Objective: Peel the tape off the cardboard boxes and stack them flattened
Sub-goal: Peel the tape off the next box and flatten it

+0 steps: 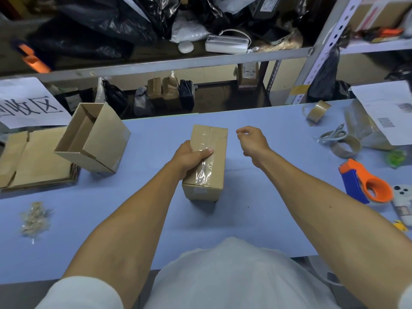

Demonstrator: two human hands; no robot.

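Note:
A sealed cardboard box [209, 150] lies in the middle of the blue table [156, 215], with clear tape [204, 172] running along its top seam. My left hand [189, 155] grips the box from its left side, thumb laid across the tape. My right hand [252, 139] hovers just right of the box, fingers loosely curled and holding nothing. An opened box [95, 139] rests tilted on a stack of flattened cardboard [33, 159] at the left.
Wads of peeled tape [33, 219] lie at the front left. On the right are tape rolls [317, 112], scissors [334, 133], an orange-blue tape dispenser [367, 184], a phone [403, 204] and a papered package [379, 117]. A cluttered metal shelf [178, 63] runs behind the table.

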